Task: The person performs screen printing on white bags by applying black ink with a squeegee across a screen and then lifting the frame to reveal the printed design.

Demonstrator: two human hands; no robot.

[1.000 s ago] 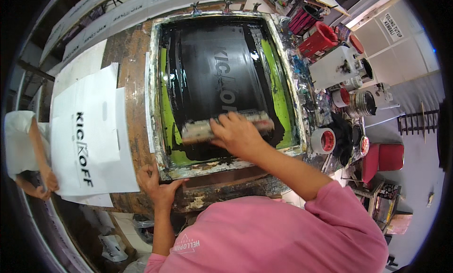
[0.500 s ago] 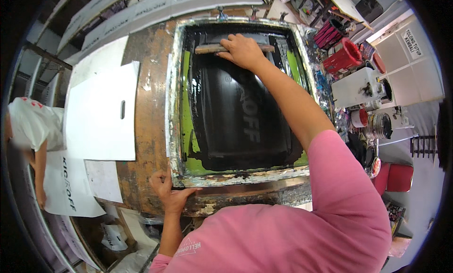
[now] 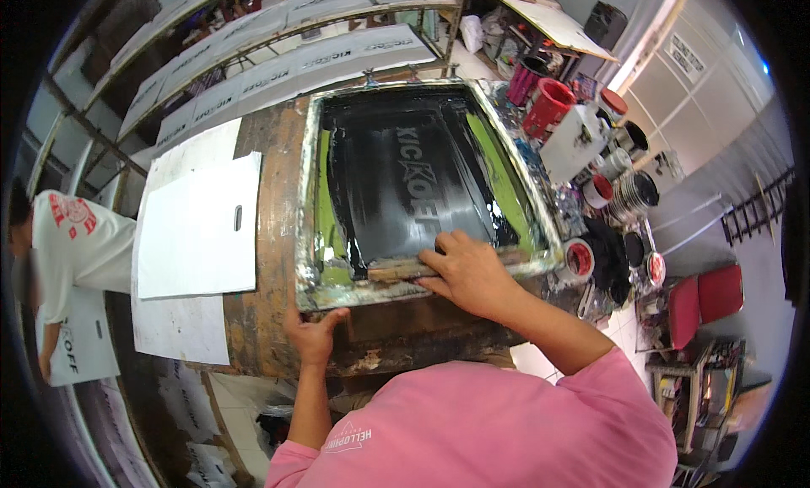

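Note:
A screen-printing frame (image 3: 305, 193) lies on the worn wooden table, its mesh (image 3: 380, 184) coated in black ink with pale lettering showing through and green strips at both sides. My right hand (image 3: 469, 273) grips a wooden-handled squeegee (image 3: 388, 271) at the near end of the mesh, fingers curled over the handle. At the near left corner of the frame, my left hand (image 3: 312, 336) holds the edge with thumb and fingers apart around it. To the left rests a stack of white sheets (image 3: 198, 235) with a slot-shaped handle hole.
On the far left, a person in a white shirt (image 3: 93, 235) holds a printed white sheet (image 3: 82, 340). Racks of printed sheets (image 3: 337, 58) stand behind the table. Ink tubs, including a red bucket (image 3: 548, 107), crowd the right side near a red chair (image 3: 720, 300).
My right hand has drawn the squeegee from the far end of the mesh to the near end. My left fingers have closed in on the frame's corner. The view has shifted, and the other person's sheet has moved.

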